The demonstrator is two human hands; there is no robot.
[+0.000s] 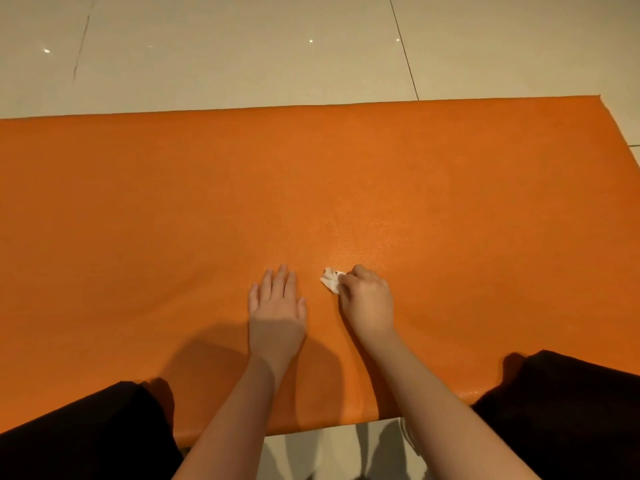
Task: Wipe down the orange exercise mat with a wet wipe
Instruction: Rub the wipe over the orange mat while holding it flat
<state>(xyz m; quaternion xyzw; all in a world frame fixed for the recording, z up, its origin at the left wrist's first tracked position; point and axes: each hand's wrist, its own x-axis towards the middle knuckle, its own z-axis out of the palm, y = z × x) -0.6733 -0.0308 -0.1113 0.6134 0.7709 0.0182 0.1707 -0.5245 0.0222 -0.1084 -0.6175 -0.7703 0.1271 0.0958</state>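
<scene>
The orange exercise mat (242, 188) lies flat across the floor and fills most of the view. My right hand (367, 303) rests on the mat near its front middle, fingers closed around a small crumpled white wet wipe (331, 279) that sticks out to the left of the fingers and touches the mat. My left hand (277, 306) lies flat on the mat just left of it, palm down, fingers together and holding nothing.
Pale glossy floor tiles (242, 57) lie beyond the mat's far edge and under its near edge. My knees in black trousers (79, 441) (568, 403) rest on the mat's near edge at both sides. The mat's right end (620, 140) is in view.
</scene>
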